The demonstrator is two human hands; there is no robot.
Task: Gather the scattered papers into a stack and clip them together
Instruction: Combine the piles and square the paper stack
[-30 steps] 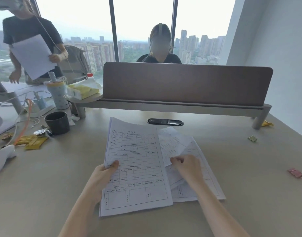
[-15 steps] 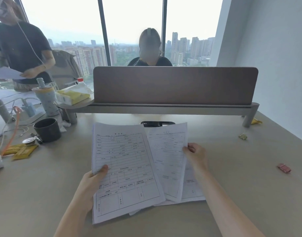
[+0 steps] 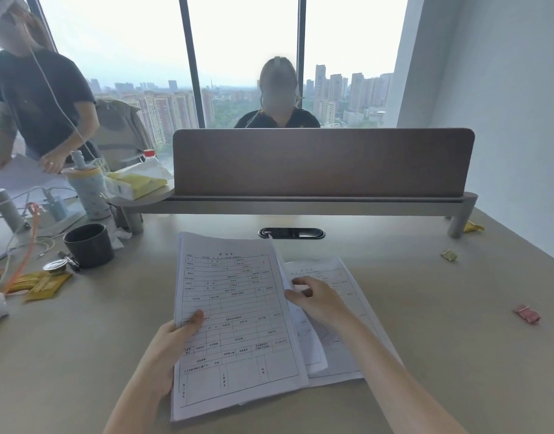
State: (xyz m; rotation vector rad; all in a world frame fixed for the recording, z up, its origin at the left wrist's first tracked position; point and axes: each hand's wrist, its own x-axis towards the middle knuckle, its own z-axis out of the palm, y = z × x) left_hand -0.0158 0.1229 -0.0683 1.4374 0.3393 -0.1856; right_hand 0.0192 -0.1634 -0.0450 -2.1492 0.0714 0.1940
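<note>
Head view: we hold the stack (image 3: pixel 238 321) in our left hand (image 3: pixel 170 343), thumb pressed on the top sheet near its left edge at about 9 o'clock and the other fingers curled out of sight beneath, so the gathered forms stay square and lifted off the worktop (image 3: pixel 81 355). That pinch at the edge leaves the right side free to take more sheets.

Our right hand (image 3: pixel 316 300) sits at 3 o'clock of the stack, fingers bent and pinching the edge of a loose sheet (image 3: pixel 307 339) that curls up against the stack's right side. We judge it is being drawn in to join the pile. Another sheet (image 3: pixel 341 286) lies flat on the worktop under that hand, partly tucked beneath the stack, not yet gathered.

The clips are apart from the paper: a red clip (image 3: pixel 527 313) lies well off at 3 o'clock, a yellowish clip (image 3: pixel 449 254) at about 2 o'clock, and another yellow one (image 3: pixel 473 227) by the divider's foot (image 3: pixel 457 219). None is in hand, so clipping has to wait until both hands finish squaring the edges.

At 10 o'clock stands a dark cup (image 3: pixel 89 245), with yellow packets (image 3: pixel 47 285) just beside it, clear of our work.

We reckon the gathering is nearly done, with two sheets left to align.
</note>
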